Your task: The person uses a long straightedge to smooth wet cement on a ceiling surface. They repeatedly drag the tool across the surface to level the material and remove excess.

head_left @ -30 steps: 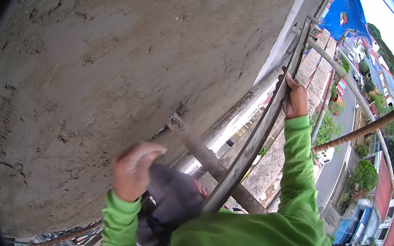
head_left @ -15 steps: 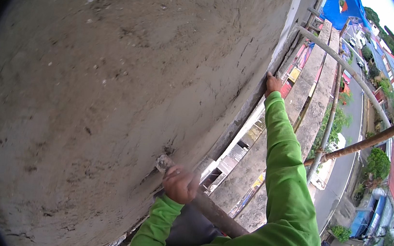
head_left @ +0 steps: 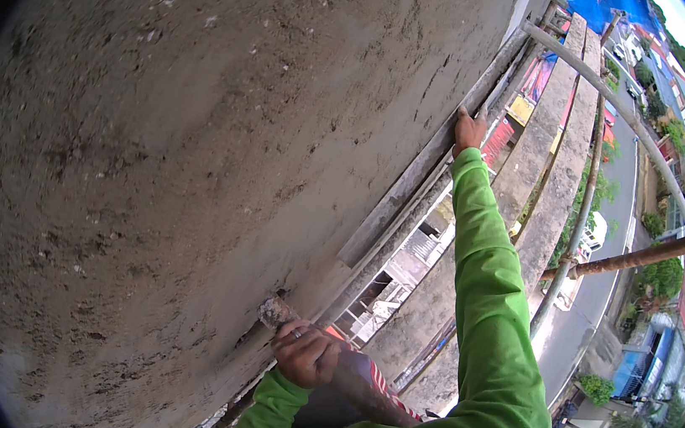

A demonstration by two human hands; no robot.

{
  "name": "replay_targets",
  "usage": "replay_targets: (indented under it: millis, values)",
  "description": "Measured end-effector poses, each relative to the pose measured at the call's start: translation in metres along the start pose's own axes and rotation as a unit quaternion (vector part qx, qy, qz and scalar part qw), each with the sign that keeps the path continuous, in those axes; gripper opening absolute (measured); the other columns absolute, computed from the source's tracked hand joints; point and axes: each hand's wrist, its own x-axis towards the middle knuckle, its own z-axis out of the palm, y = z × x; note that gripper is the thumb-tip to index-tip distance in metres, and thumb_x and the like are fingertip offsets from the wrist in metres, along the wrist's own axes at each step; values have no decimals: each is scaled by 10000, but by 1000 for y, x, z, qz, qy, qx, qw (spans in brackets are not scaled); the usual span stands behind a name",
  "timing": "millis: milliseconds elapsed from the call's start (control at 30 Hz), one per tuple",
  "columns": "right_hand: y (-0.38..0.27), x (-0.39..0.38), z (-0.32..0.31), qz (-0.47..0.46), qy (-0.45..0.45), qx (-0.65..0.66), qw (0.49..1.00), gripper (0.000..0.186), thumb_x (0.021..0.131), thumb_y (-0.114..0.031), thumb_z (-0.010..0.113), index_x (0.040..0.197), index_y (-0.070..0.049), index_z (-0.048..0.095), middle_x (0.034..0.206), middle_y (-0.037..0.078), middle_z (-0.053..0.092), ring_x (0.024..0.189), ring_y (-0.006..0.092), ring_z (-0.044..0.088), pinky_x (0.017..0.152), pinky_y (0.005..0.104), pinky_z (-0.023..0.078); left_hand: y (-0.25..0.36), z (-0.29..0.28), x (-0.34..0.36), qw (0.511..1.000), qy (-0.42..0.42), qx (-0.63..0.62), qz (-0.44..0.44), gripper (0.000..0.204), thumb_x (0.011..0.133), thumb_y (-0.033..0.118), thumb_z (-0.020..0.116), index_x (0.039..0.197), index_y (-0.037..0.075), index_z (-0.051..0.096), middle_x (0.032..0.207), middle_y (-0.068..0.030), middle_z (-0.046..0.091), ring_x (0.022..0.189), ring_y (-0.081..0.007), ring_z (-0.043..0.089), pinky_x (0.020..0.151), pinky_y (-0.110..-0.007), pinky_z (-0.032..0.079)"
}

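Observation:
A grey-brown plastered wall (head_left: 197, 155) fills the left and middle, its surface rough and pitted farther left and smoother along its right edge. A long, narrow flat board (head_left: 394, 203) lies along that edge. At arm's length my right hand (head_left: 470, 133) is closed on the board's outer side, fingertips over its rim. Low in the view, my left hand (head_left: 308, 355) wraps round a mortar-crusted pole (head_left: 275, 312) whose end meets the wall. Part of this pole is hidden by the hand.
Cement-stained scaffold planks (head_left: 534, 160) run alongside the wall, with gaps between them. Bent scaffold poles (head_left: 610, 88) and a rusty pole (head_left: 651, 249) cross at the right. Far below lies a road (head_left: 606, 269) with houses and trees. A blue tarp (head_left: 586, 3) hangs at the far end.
The board has shifted left, so more of its flat face shows against the wall. My right hand has moved slightly with it. The left hand stays on the pole; the whole view has shifted slightly.

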Motion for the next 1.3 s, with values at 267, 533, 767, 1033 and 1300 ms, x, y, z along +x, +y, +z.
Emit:
replay_targets:
  millis: [267,533,767,1033,1300]
  values:
    - [19,74,1,83,33,-130,987,674,663,-172,540,1276,-15,305,1127,272,477,1054,379,468,907,351,355,1,-2,0,1000,-20,7,-4,152,657,105,496,518,77,552,508,-39,540,476,-200,527,632,-321,428]
    - [22,58,-2,42,39,-102,993,666,656,-166,542,1261,8,328,1110,282,485,1043,366,484,899,348,364,2,-3,1,1000,-14,-1,-4,135,644,105,509,525,52,544,497,-42,523,463,-203,510,615,-323,424]
    - [-4,23,-2,50,6,-40,998,619,690,-89,543,1242,73,315,1186,273,430,1097,329,447,925,310,334,2,-3,3,1000,17,-26,3,147,653,108,515,512,72,539,493,-35,519,455,-197,501,605,-317,415]
    - [-41,-28,-2,78,-46,69,993,554,698,-29,516,1213,89,346,1137,240,478,1033,293,485,894,289,347,0,-5,-7,1000,18,-11,4,170,667,125,510,502,90,528,499,-33,515,457,-204,496,628,-319,413]
    - [-91,-110,-1,137,-34,167,976,545,724,16,508,1217,115,297,1122,198,474,1000,244,466,884,282,334,2,-4,-4,1000,10,11,9,182,679,134,500,504,96,528,500,-38,517,462,-212,495,644,-325,414]
